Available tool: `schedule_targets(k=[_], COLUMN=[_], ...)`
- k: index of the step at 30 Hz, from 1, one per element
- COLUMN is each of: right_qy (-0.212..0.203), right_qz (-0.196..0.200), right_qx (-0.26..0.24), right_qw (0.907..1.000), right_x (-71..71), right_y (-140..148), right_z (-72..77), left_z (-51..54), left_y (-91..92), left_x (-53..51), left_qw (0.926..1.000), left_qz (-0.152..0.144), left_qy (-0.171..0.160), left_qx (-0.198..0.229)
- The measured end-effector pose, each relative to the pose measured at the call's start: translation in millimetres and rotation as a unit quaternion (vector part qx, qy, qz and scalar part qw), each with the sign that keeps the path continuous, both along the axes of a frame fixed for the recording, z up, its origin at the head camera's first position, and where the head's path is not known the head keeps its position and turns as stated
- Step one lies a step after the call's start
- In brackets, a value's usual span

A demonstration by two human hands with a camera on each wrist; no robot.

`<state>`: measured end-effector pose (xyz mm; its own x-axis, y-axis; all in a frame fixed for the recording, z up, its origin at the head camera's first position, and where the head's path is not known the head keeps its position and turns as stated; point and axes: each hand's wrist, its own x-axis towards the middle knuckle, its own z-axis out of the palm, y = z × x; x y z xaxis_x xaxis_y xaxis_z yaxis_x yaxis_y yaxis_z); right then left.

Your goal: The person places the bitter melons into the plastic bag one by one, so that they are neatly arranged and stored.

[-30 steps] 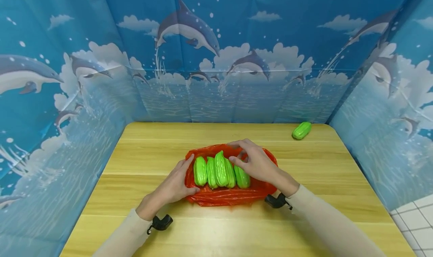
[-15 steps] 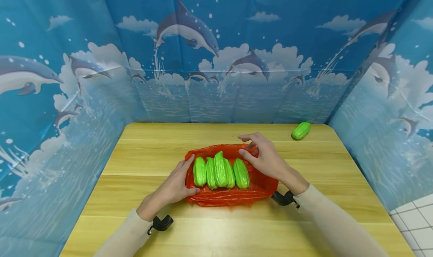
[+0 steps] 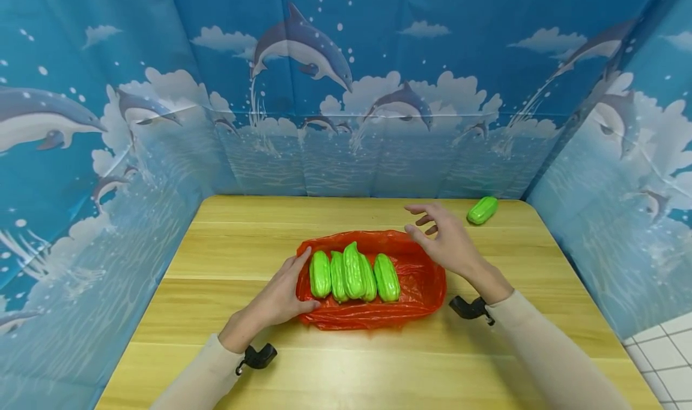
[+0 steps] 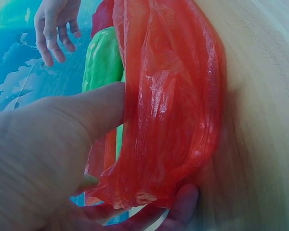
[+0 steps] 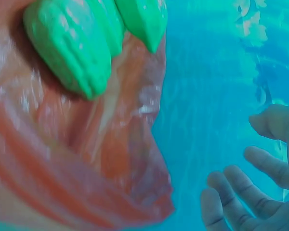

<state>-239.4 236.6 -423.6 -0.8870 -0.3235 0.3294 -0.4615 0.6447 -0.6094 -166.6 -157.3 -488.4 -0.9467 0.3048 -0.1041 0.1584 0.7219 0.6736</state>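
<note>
A red plastic bag [image 3: 416, 287] lies open on the table with several bright green, ridged vegetables [image 3: 354, 272], like bitter melons, side by side in it. My left hand [image 3: 278, 293] holds the bag's left end, fingers and thumb spread along its rim. In the left wrist view, the thumb of the left hand [image 4: 53, 130] reaches inside the plastic and the fingers lie outside it. Above the bag's right back edge, my right hand [image 3: 449, 239] hovers with loosely bent fingers and nothing in them. The right wrist view shows the right hand [image 5: 260, 187] apart from the bag.
One more green ridged vegetable [image 3: 482, 210] lies near the back right corner of the wooden table [image 3: 346, 368]. A blue dolphin-print curtain [image 3: 346, 152] encloses the table's back and sides. White tiles [image 3: 667, 350] show at the lower right.
My right hand has moved away from the rightmost vegetable in the bag, up and to the right past the bag's rim. The left hand has stayed on the bag.
</note>
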Motion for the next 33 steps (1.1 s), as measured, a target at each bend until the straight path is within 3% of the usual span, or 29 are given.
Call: schedule_targets(k=[8,23,33], right_qy=[0.034,0.012,-0.013], right_qz=[-0.039,-0.108,-0.173], right_qx=[-0.008,-0.038,-0.036], right_qw=[0.9986,0.9934,0.9842], right_x=[-9.8,-30.8,-44.8], right_y=[25.5,75.0,103.9], right_z=[-3.2,-32.0,-50.5], left_z=[0.5,0.6,0.2], left_y=[-0.3,-0.5,-1.6], left_x=[-0.9,-0.9,-0.7], left_qw=[1.0000,1.0000,0.9999], left_qz=[0.001,-0.002,-0.007], left_qy=[-0.001,0.009,0.008], left_qx=[0.003,0.001,0.005])
